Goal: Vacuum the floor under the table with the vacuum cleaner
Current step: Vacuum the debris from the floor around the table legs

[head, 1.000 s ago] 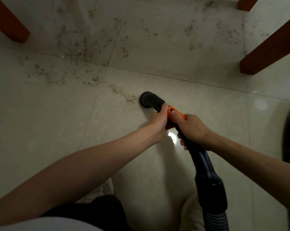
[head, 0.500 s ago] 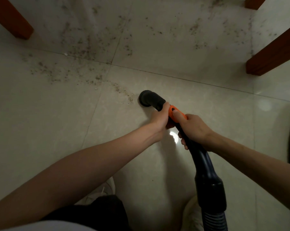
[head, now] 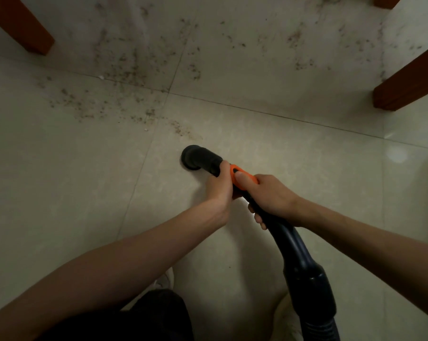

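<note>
Now, line by line:
Left hand: the left hand wraps its fingers round the black vacuum pipe just behind the nozzle, beside the orange collar.
Right hand: the right hand grips the pipe further back, thumb lying along the orange collar, fingers curled underneath.
Nozzle: the round black nozzle sits down on the pale tiled floor, just short of the nearest crumbs.
Dirt: dark crumbs are scattered across the tiles beyond the nozzle, between the table legs.
Table legs: one brown wooden leg at upper left, another at right.
Hose: the ribbed hose joins the pipe at the lower edge.
</note>
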